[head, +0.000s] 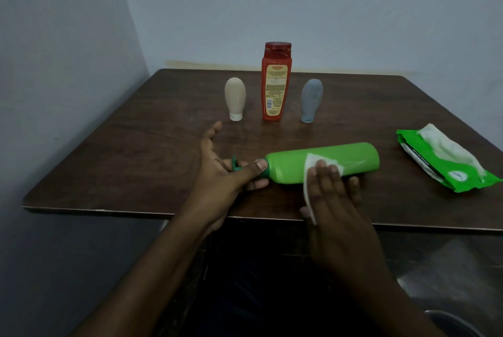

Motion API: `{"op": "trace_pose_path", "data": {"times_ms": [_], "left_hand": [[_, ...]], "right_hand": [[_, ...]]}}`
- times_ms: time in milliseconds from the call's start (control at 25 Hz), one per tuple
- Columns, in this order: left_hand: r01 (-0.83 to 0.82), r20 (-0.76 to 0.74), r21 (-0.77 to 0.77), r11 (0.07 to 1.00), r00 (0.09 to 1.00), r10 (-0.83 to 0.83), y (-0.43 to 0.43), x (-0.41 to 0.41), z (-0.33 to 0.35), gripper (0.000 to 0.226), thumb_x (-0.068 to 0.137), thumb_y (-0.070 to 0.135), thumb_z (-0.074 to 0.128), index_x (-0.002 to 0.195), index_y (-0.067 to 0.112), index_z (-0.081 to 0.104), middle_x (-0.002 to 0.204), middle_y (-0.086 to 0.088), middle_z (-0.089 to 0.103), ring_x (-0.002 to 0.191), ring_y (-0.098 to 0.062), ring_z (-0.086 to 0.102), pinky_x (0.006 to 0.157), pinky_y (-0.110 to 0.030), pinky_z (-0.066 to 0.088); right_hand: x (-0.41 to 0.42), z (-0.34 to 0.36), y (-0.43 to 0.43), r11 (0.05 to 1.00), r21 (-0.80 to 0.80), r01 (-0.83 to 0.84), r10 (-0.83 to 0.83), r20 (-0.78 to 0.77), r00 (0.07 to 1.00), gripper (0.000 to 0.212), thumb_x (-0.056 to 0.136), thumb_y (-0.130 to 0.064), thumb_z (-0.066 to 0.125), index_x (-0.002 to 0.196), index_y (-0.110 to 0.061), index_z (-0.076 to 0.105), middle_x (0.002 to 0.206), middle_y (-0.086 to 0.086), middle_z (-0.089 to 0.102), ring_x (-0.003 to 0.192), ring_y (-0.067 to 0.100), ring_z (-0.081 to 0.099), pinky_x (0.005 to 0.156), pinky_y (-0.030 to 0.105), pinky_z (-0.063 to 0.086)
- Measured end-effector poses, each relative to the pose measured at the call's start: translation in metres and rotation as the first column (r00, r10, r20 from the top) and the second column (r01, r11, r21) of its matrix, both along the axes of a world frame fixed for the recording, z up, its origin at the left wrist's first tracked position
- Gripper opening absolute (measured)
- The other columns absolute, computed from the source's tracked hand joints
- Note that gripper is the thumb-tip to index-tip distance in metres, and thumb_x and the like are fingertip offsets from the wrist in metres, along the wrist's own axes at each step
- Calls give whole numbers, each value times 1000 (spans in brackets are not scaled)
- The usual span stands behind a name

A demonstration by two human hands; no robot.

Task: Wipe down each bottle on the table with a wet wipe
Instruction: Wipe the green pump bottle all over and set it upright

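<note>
Left grip: my left hand (217,173) was clamped round the dark green cap (262,174) of the bright green plastic bottle (340,157), thumb on top at the neck, forefinger sticking out free.
Right grip: my right hand (337,200) lay flat with its fingers straight, pressing the white wet wipe (313,162) onto the bottle's side.
Bottle: it lay on its side near the front edge of the dark wooden table (136,146), base pointing right, past the wipe.
Doing it well: I judged that I should pin the cap, roll the body, and sweep from neck to base so the underside got wiped. Smooth plastic could skid under too much pressure.
Beyond the grips: a red flip-top bottle (276,86) stood between a beige squeeze tube (235,97) and a grey squeeze tube (311,99), well apart from both hands.
Right of the wiping hand: an open green wipes pack (446,162), one sheet poking out.
</note>
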State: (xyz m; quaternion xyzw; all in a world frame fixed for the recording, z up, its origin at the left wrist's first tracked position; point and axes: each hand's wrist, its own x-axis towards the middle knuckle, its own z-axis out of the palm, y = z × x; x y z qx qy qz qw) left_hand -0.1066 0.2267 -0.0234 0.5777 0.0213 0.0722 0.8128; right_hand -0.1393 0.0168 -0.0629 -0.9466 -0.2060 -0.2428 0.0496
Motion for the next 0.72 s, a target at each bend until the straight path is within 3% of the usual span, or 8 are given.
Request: {"op": "trace_pose_path", "data": {"times_ms": [120, 200, 280, 400, 480, 600, 720], "left_hand": [[-3, -26, -42, 999, 1000, 2, 0, 0, 2, 98, 84, -12, 74, 150, 43, 25, 108, -35, 68, 89, -31, 77, 73, -46, 65], [2, -33, -52, 999, 999, -4, -1, 1, 3, 95, 85, -10, 74, 149, 41, 26, 111, -28, 70, 89, -30, 78, 71, -44, 66], [-8, -43, -54, 999, 999, 6, 0, 2, 3, 94, 85, -9, 75, 150, 40, 27, 104, -18, 72, 87, -28, 79, 69, -42, 66], [-15, -57, -48, 999, 998, 12, 1, 3, 3, 96, 85, -9, 75, 152, 39, 26, 83, -6, 77, 84, -25, 79, 72, -43, 66], [1, -66, -41, 999, 998, -3, 2, 2, 4, 96, 86, -9, 74, 153, 39, 25, 97, -15, 75, 86, -25, 79, 74, -44, 66], [29, -75, -9, 1000, 997, -29, 3, 1, 5, 100, 86, -9, 73, 154, 43, 22, 114, -21, 68, 88, -27, 79, 73, -45, 66], [43, -76, -11, 999, 996, -43, 2, 1, 5, 111, 83, -9, 75, 157, 49, 16, 129, -23, 64, 92, -28, 79, 74, -45, 67]], "right_hand": [[17, 9, -23, 968, 129, 216, -210, -59, 976, 61, 99, -32, 30, 151, 0, 26, 159, 18, 24, 149, 28, 17, 120, 52, 16], [16, 10, -20, 957, 168, 238, -229, -72, 971, 62, 100, -34, 27, 151, 1, 24, 159, 19, 23, 149, 28, 16, 121, 49, 13], [6, 11, 1, 979, 156, 127, -121, -50, 991, 62, 99, -30, 32, 152, 0, 21, 160, 19, 19, 150, 29, 12, 121, 50, 15], [-10, 10, 24, 983, -50, -174, 174, -16, 985, 63, 98, -31, 35, 153, -3, 21, 161, 16, 15, 151, 29, 8, 121, 47, 14], [-5, 14, 14, 977, -79, -197, 197, -6, 980, 64, 98, -33, 38, 153, -5, 22, 161, 14, 16, 151, 27, 9, 121, 45, 14], [14, 11, -24, 988, 119, 100, -96, -38, 995, 62, 98, -32, 35, 152, -3, 26, 159, 17, 24, 149, 28, 17, 121, 46, 16], [27, 13, -54, 930, 185, 318, -306, -90, 948, 64, 98, -36, 26, 151, 0, 26, 157, 21, 27, 147, 31, 22, 121, 48, 16]]}}
